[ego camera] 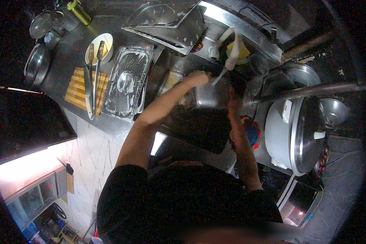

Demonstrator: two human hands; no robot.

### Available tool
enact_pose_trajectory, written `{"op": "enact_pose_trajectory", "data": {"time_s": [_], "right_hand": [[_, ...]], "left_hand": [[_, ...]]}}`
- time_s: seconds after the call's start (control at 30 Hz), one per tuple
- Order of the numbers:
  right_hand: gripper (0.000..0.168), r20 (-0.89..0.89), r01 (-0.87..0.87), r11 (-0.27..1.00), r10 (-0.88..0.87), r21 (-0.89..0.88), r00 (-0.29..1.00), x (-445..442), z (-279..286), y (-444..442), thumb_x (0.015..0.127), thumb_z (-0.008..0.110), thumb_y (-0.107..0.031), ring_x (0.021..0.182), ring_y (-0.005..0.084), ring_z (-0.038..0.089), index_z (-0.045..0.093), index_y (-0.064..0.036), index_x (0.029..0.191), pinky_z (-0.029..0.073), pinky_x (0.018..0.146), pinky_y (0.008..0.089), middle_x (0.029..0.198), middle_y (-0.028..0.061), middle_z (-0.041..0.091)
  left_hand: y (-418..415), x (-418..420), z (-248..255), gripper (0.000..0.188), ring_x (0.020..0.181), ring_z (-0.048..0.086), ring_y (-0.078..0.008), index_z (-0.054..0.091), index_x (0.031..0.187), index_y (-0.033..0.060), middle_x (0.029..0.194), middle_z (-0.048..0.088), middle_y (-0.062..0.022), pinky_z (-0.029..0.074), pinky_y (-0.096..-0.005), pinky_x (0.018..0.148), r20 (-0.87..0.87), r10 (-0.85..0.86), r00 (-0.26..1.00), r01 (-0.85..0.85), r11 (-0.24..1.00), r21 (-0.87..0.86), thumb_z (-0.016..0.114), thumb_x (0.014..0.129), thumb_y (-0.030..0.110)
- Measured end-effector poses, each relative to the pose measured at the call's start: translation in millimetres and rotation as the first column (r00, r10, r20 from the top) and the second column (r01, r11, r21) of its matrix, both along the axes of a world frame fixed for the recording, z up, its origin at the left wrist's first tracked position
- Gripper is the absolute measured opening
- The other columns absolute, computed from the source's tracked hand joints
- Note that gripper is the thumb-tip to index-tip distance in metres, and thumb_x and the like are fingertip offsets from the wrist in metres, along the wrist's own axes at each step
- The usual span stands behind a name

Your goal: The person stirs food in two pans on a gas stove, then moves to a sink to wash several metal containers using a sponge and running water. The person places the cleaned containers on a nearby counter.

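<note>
A metal food pan (209,96) is in the dark sink (198,128), below the curved tap (231,58), from which a stream of water (219,77) runs down towards it. My left hand (200,78) reaches across the sink, its fingers curled at the pan's far left edge. Along the pan's right side lies my right hand (234,103), in deep shadow, so its fingers and grip are unclear. Left of the sink, a soapy metal lid (125,82) rests on the counter.
Further left are a striped wooden board (74,91), a knife (87,88), tongs (97,76) and a white bowl (111,50). Large soapy pans (167,30) stand behind the sink. A yellow sponge (239,50) sits near the tap. At right is a large lidded cooker (279,134).
</note>
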State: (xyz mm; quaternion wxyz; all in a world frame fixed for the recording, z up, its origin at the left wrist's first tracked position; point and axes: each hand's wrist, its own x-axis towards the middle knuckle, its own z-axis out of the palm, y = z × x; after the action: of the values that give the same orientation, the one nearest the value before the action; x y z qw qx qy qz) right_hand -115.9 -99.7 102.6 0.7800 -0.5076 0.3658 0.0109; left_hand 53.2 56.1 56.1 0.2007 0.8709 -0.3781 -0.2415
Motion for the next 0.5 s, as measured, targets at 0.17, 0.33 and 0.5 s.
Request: {"op": "enact_pose_trajectory", "data": {"time_s": [0.17,0.33,0.5], "right_hand": [[0.050,-0.007,0.302,0.914,-0.316,-0.271,0.949,-19.0,-8.3,17.6,0.081,0.053,-0.045,0.086,0.0201,0.051,0.052,-0.005,0.112,0.047,0.070,0.0319,0.103,0.0061,0.051],[0.052,0.136,0.349,0.928,-0.332,-0.132,0.933,-36.9,8.0,27.4,0.082,0.052,-0.045,0.091,0.0210,0.052,0.050,-0.005,0.114,0.048,0.068,0.0332,0.106,0.0079,0.051],[0.049,-0.100,-0.178,0.926,0.153,-0.332,0.983,-46.3,52.1,33.3,0.083,0.052,-0.042,0.079,0.0205,0.056,0.051,-0.004,0.113,0.048,0.069,0.0333,0.092,0.0089,0.058]], "left_hand": [[-4.0,-87.5,45.3,0.035,0.109,0.044,-0.0354,0.051,0.109,-0.0027,0.120,0.045,-0.0220,0.033,-0.0384,0.096,0.451,0.306,0.839,-0.065,0.878,-0.474,0.042,0.084,0.021],[16.2,-130.1,14.4,0.039,0.108,0.043,-0.0288,0.049,0.110,-0.0011,0.117,0.045,-0.0172,0.031,-0.0346,0.095,-0.661,0.443,0.606,-0.768,0.108,-0.631,0.038,0.087,0.029],[75.3,-83.2,-32.1,0.048,0.096,0.049,-0.0248,0.053,0.107,0.0012,0.106,0.053,-0.0134,0.037,-0.0341,0.086,-0.908,0.251,0.337,-0.904,0.354,-0.238,0.035,0.087,0.041]]}}
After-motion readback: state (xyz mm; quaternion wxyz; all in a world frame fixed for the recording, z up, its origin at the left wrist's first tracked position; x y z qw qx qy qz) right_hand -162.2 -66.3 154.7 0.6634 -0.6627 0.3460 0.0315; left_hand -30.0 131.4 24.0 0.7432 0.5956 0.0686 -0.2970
